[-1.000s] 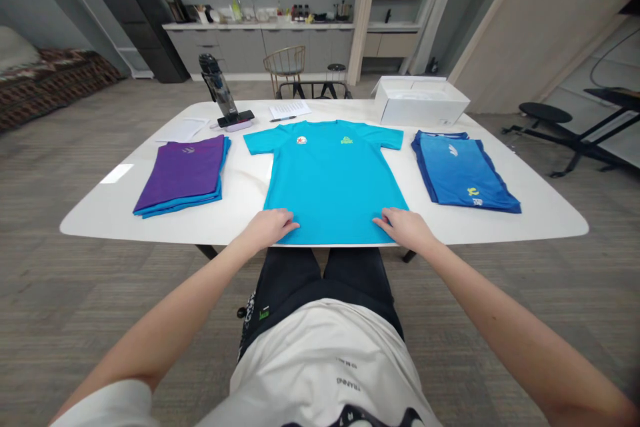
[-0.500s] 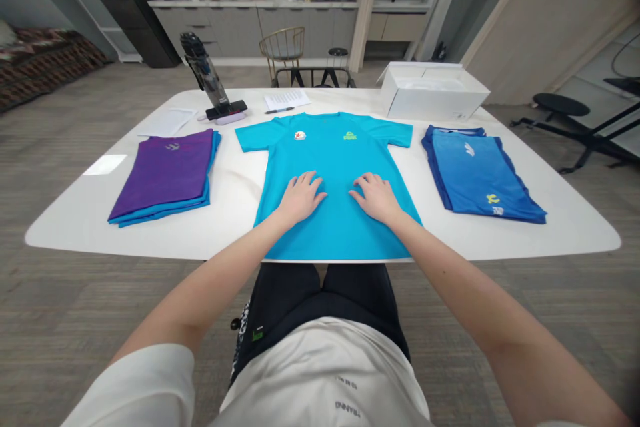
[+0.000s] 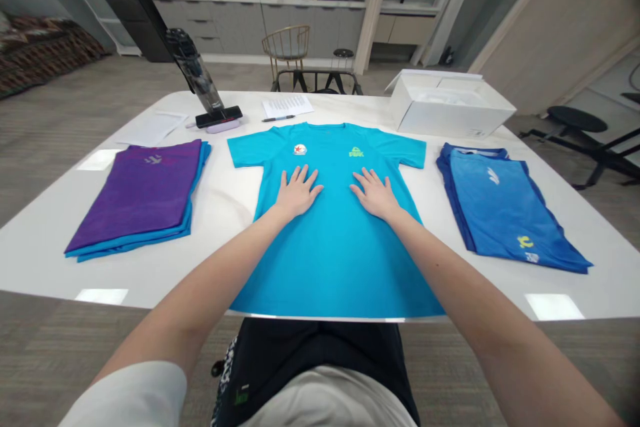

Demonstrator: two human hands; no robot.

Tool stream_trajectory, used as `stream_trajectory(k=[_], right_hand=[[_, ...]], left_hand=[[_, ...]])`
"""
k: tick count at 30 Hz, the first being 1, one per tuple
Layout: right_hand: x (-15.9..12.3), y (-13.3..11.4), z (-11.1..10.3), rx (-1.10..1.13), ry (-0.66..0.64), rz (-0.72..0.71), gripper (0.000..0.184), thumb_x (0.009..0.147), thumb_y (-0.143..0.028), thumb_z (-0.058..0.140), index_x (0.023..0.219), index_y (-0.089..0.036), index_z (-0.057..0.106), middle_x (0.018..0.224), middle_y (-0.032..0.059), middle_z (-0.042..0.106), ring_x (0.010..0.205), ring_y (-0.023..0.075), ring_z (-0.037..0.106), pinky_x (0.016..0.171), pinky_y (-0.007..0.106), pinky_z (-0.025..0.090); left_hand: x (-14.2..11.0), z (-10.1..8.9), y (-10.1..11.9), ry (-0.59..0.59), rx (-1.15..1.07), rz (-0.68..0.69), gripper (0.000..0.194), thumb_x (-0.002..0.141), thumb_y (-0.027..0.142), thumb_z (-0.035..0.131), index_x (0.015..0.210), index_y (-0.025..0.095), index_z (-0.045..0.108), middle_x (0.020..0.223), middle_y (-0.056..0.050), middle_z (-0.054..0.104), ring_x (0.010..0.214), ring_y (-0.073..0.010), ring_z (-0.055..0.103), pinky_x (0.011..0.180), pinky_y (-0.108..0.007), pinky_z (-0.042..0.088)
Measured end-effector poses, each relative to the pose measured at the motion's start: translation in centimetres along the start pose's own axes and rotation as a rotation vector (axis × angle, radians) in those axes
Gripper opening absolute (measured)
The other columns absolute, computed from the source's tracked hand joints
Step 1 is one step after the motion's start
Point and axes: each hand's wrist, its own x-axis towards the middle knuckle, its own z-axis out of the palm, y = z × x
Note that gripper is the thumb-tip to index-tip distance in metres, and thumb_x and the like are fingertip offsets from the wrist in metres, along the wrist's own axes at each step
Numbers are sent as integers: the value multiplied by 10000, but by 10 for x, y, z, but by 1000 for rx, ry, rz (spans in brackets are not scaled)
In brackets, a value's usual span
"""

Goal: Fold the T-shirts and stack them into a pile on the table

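Head view: the left hand [image 3: 296,193] lies palm down with fingers spread, resting on the chest of the turquoise T-shirt [image 3: 335,253], gripping nothing. The right hand [image 3: 376,195] lies the same way on the other side of the chest, fingers apart, holding nothing; a gap of smooth fabric separates the two.

The T-shirt, taken as the landmark, is spread flat, front up, on the white table [image 3: 225,213], its neckline away from the person and its hem at the near edge. On its chest, beyond the hands, are a small round badge [image 3: 300,149] at left and a green logo [image 3: 356,152] at right.

To the left of the T-shirt sits a folded stack with a purple garment [image 3: 145,190] on top and blue ones beneath; to its right lie folded blue garments [image 3: 510,207]. Just beyond its neckline are a pen [image 3: 279,118] and a printed sheet [image 3: 287,105]. Past its left sleeve stands a handheld vacuum [image 3: 200,77], tilted, and past its right sleeve a white box [image 3: 447,107] with its lid raised.
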Motion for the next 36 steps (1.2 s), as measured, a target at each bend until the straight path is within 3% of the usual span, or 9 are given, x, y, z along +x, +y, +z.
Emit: stream_trajectory(k=[8, 12, 18, 20, 23, 25, 28, 31, 36], right_hand=[[50, 17, -2, -6, -29, 19, 671, 1054, -640, 232, 1619, -304, 363, 1715, 57, 248, 1576, 337, 201, 1216, 707, 157], [79, 32, -7, -12, 41, 0, 625, 1063, -595, 282, 1565, -263, 451, 1688, 82, 325, 1549, 336, 261, 1218, 658, 198], [121, 90, -37, -131, 191, 170, 471, 1080, -402, 320, 1411, -201, 588, 1496, 168, 571, 1339, 347, 487, 1059, 544, 407], [132, 116, -47, -189, 186, 250, 448, 1068, -351, 354, 1411, -176, 584, 1425, 194, 615, 1294, 360, 504, 1027, 534, 420], [143, 150, -56, -228, 129, 338, 442, 1046, -284, 376, 1415, -150, 578, 1374, 214, 631, 1272, 362, 508, 994, 498, 442], [147, 165, -57, -221, 78, 381, 446, 1037, -256, 369, 1413, -144, 581, 1360, 220, 626, 1255, 354, 522, 959, 469, 464], [149, 174, -51, -208, 69, 434, 448, 1050, -275, 335, 1375, -141, 613, 1348, 223, 614, 1215, 336, 550, 916, 436, 484], [149, 175, -41, -210, 152, 461, 496, 1078, -386, 293, 1334, -140, 639, 1324, 214, 623, 1196, 333, 550, 922, 427, 477], [147, 180, -30, -232, 249, 449, 525, 1079, -452, 293, 1371, -158, 615, 1349, 176, 627, 1195, 333, 526, 954, 423, 447]], left_hand=[[56, 5, 4, -26, -12, -24, 708, 1035, 644, 160, 1641, 309, 307, 1725, -56, 224, 1601, -310, 161, 1273, -628, 103], [89, 8, 7, -11, 4, -9, 703, 1039, 637, 189, 1636, 291, 324, 1720, -81, 235, 1594, -319, 183, 1266, -644, 85], [158, 12, 21, -16, 0, 58, 666, 1056, 577, 251, 1626, 245, 341, 1708, -126, 260, 1583, -340, 206, 1247, -670, 108], [186, 11, 29, -14, -13, 82, 625, 1064, 526, 278, 1610, 235, 368, 1696, -134, 295, 1569, -347, 239, 1240, -675, 122], [227, 6, 42, 10, -21, 122, 545, 1073, 406, 298, 1563, 211, 439, 1609, -157, 443, 1473, -354, 395, 1198, -624, 272], [252, 4, 52, 50, -13, 139, 514, 1066, 349, 316, 1527, 191, 481, 1505, -176, 540, 1378, -351, 484, 1129, -564, 378], [282, 8, 65, 103, -2, 129, 486, 1052, 324, 336, 1460, 165, 547, 1415, -198, 581, 1312, -351, 517, 1062, -514, 432], [298, 21, 75, 150, -24, 81, 521, 1048, 399, 338, 1437, 146, 574, 1459, -199, 548, 1343, -355, 485, 1105, -513, 399], [302, 40, 78, 135, -88, 71, 678, 1042, 553, 279, 1579, 162, 413, 1630, -150, 399, 1508, -312, 320, 1260, -502, 202]])
